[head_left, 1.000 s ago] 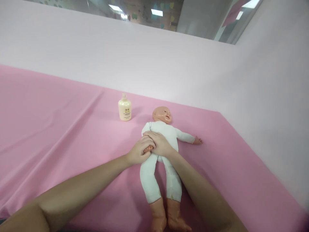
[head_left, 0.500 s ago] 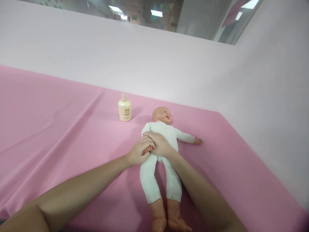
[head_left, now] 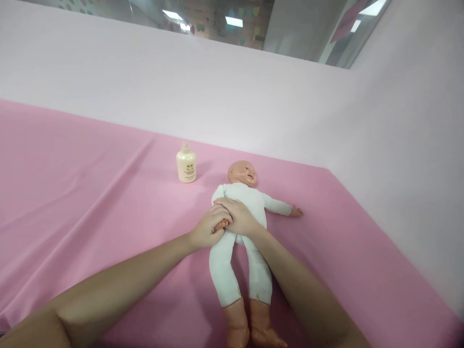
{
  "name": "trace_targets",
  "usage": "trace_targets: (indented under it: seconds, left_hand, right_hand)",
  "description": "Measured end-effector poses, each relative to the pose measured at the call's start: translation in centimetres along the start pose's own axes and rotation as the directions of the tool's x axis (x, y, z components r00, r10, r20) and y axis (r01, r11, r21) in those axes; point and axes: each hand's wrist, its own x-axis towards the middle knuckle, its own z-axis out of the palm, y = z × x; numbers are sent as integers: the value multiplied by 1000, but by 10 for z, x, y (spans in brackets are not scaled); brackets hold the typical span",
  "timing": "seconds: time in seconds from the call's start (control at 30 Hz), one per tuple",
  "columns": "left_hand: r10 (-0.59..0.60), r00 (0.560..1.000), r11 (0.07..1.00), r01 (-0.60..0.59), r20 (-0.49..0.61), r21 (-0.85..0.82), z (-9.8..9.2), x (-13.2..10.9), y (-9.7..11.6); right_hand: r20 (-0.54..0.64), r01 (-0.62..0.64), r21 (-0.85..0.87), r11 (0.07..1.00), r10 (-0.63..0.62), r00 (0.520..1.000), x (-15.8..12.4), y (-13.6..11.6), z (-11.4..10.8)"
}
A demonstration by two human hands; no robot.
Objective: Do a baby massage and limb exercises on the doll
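Note:
A baby doll (head_left: pixel 250 198) in a white suit lies on its back on the pink cloth (head_left: pixel 90 193), head away from me, feet near the bottom edge. My left hand (head_left: pixel 206 227) is closed around the doll's small hand at its side. My right hand (head_left: pixel 239 217) lies over the same spot, fingers wrapped over the doll's arm and lower belly. The doll's other arm stretches out to the right. A cream lotion bottle (head_left: pixel 186 164) stands upright to the left of the doll's head, apart from both hands.
The pink cloth has long creases on the left. Pale pink walls (head_left: pixel 398 145) rise behind and on the right, meeting at a corner. Above the wall a strip of glass shows ceiling lights.
Nothing has visibly moved; both hands stay on the doll's arm. The view has shifted very slightly.

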Motion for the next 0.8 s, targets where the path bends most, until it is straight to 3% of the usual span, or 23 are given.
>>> trace_targets:
  seconds: [0.8]
  left_hand:
    - [-29,999,1000,29,15,5,0,-1,-1]
  right_hand:
    - [1,1,-1,1000,-1,1000,1,-3,-2]
